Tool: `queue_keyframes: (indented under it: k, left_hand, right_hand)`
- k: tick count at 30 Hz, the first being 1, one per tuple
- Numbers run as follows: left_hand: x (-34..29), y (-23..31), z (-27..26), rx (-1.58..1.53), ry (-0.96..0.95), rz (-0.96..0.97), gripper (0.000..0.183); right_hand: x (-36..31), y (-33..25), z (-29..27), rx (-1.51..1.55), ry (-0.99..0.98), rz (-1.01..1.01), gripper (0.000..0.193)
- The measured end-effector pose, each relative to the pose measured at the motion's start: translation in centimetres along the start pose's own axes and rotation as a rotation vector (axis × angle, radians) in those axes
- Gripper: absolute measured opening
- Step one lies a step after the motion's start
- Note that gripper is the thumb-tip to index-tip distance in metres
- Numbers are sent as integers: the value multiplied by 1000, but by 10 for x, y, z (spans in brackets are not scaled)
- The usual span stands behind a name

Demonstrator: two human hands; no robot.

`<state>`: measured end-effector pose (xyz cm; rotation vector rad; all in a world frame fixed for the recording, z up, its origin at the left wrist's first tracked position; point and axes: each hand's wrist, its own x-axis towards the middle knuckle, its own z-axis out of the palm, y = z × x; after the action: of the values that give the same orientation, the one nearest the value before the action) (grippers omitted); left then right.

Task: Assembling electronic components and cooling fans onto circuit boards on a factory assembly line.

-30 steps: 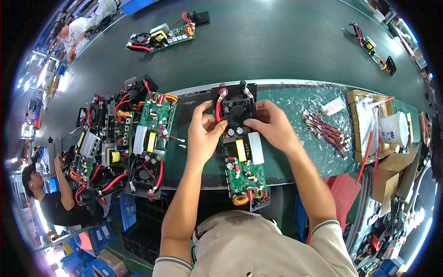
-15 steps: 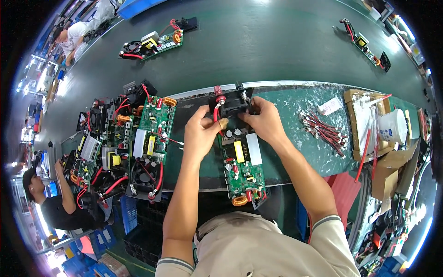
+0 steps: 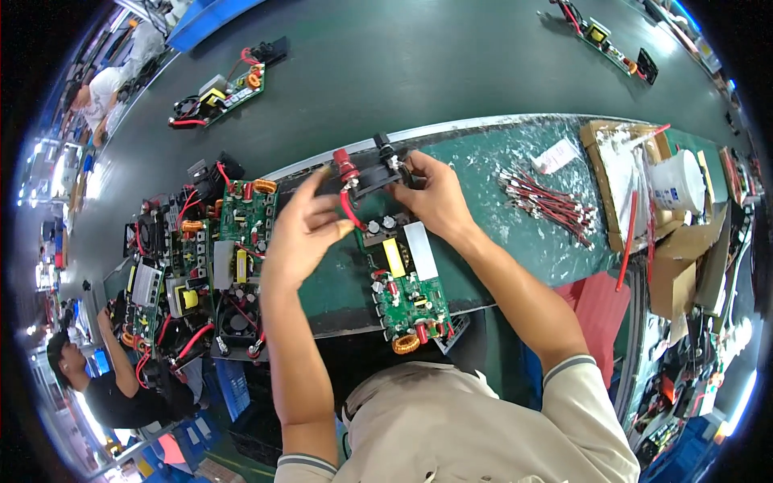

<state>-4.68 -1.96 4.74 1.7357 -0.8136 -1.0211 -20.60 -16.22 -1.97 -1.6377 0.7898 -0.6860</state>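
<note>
A green circuit board (image 3: 411, 299) with a yellow transformer, a white heat sink and a copper coil lies in front of me, its near end past the bench edge. At its far end a black end panel (image 3: 372, 182) is tipped up, bearing a red terminal post (image 3: 345, 165) and a black terminal post (image 3: 384, 146). My right hand (image 3: 439, 200) is closed on the panel's right side, thumb and fingers around its edge. Left of the panel, my left hand (image 3: 299, 237) is open, fingers apart, near the red wire (image 3: 352, 211) that runs from the red post to the board.
Several finished-looking boards with fans (image 3: 201, 266) crowd the bench at left. Red-and-black wires (image 3: 551, 205) lie in a bunch at right, near a cardboard box (image 3: 600, 149) and a white tub (image 3: 678, 183). Two assemblies lie on the dark belt (image 3: 419, 64) beyond. Another person sits at left.
My left hand has let go of the red wire area and drawn left, its fingers spreading. The panel has tipped, so both posts show more. My right hand keeps its hold; the whole view has shifted.
</note>
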Motion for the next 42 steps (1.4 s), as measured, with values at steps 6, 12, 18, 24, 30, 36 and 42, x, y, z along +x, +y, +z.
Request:
queue_keyframes:
  k: [6,12,18,24,30,36,42]
  left_hand:
    - [3,45,13,-90,-11,14,66]
    - [18,10,18,-120,-15,0,36]
    - [-13,-1,33,52,-69,492,57]
    - [-14,-26,39,145,27,698,48]
    - [-22,-33,33,127,30,717,50]
    - [-31,-34,40,-58,49,541,51]
    - [-19,-30,35,-44,27,506,54]
  right_hand:
    - [-3,-5,-1,34,-24,31,18]
    - [19,-8,-50,74,-584,8,19]
    - [63,-1,-42,-37,-414,-429,29]
    - [78,-4,-23,-151,-932,-460,42]
    - [65,-22,-33,-198,-1016,67,23]
    - [47,-19,-55,-422,-824,-406,18]
    - [62,-34,-69,-161,-971,239,19]
